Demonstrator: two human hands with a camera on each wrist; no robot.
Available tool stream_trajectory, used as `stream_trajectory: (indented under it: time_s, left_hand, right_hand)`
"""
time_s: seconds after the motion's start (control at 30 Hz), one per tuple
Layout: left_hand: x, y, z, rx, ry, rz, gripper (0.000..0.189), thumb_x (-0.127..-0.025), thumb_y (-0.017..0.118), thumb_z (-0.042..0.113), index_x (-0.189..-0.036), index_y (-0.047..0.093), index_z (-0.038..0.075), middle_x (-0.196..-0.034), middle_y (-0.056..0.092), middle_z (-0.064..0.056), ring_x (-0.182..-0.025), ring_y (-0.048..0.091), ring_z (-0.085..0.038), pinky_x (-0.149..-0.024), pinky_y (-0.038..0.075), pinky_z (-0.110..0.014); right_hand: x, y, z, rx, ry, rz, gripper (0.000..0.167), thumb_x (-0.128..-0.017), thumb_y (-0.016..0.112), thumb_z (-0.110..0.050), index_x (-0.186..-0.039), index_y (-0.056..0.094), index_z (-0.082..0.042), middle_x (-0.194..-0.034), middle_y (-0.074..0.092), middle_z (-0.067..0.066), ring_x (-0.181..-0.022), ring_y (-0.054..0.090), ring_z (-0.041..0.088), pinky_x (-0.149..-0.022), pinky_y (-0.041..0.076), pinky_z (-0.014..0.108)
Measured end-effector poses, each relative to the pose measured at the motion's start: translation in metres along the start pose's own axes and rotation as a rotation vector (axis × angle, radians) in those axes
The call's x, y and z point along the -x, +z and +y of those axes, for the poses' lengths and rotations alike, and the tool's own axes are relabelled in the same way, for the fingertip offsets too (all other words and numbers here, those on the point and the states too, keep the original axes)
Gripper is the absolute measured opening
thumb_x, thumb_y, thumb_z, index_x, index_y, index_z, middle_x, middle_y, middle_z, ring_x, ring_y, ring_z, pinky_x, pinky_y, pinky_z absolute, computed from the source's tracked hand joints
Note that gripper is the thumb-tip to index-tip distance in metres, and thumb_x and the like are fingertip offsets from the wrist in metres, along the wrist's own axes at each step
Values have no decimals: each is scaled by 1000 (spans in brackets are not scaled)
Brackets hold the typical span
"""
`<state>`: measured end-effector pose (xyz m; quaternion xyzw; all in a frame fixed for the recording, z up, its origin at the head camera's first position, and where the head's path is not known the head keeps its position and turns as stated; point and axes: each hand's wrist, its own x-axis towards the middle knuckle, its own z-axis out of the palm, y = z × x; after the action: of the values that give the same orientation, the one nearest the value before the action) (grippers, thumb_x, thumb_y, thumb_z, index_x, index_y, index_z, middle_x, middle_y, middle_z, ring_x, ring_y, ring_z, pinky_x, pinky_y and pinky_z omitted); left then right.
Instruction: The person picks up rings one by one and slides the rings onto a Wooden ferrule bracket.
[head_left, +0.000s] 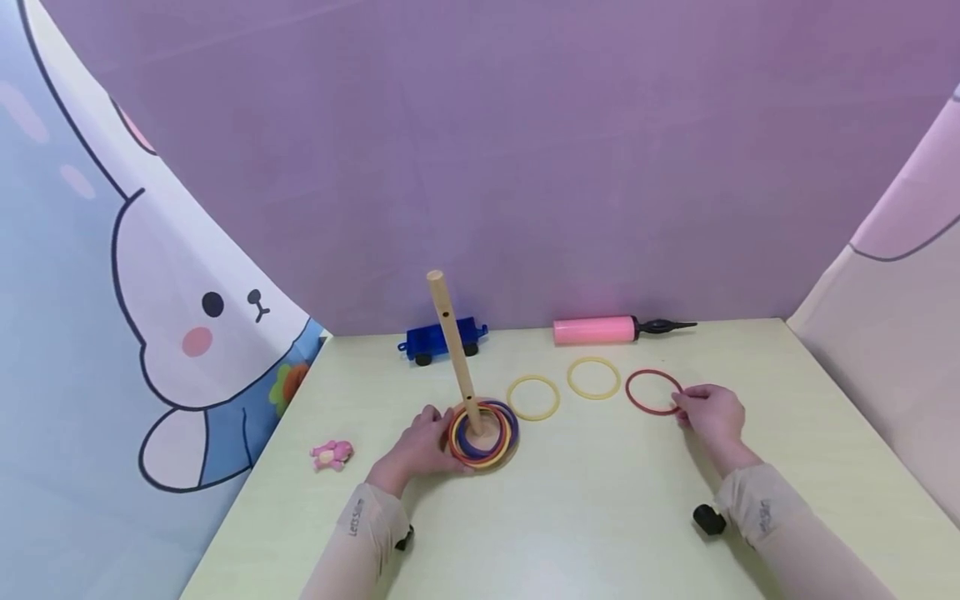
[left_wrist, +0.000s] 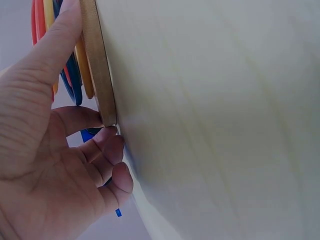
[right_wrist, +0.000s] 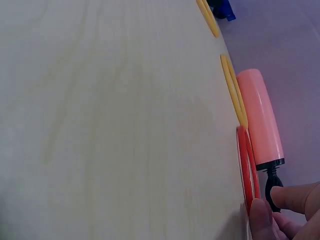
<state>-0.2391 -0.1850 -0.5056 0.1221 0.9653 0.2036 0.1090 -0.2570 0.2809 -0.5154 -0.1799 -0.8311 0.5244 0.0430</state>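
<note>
Sleeves (head_left: 795,525) closest, L hand (head_left: 420,446) grips peg base (left_wrist: 99,65), prob 2 keep it steady, w/ R hand (head_left: 712,412) pinching red ring (head_left: 652,372) edge tbh.

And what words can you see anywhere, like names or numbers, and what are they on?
"Let'sSlim": sideways on the beige cloth left sleeve; it's small, so that's my best reading.
"Let'sSlim": on the beige cloth right sleeve; more blurred, but it seems to match.
No words I can read: pink cylinder-shaped pump, blue toy wagon, thin red ring, tall round wooden post.
</note>
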Motion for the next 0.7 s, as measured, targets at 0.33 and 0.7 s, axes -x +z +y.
stream_trajectory:
  time_s: [0.33,0.7]
  left_hand:
    - [1,0,0,-2,6,5,117,-60,85,62,-152,35,10,-112,43,-6,-99,43,-23,-87,43,-44]
    - [2,-1,1,-20,13,8,117,-61,85,61,-152,34,9,-110,43,-5,-97,42,-21,-84,42,-40]
  right_hand:
    - [-4,3,5,82,-3,24,26,-88,71,-10,-103,62,10,-70,67,11,-53,61,13,-50,49,26]
    - [-9,2,4,233,-35,14,23,-88,70,-15,-94,67,7,-62,65,5,-53,61,16,-67,40,34]
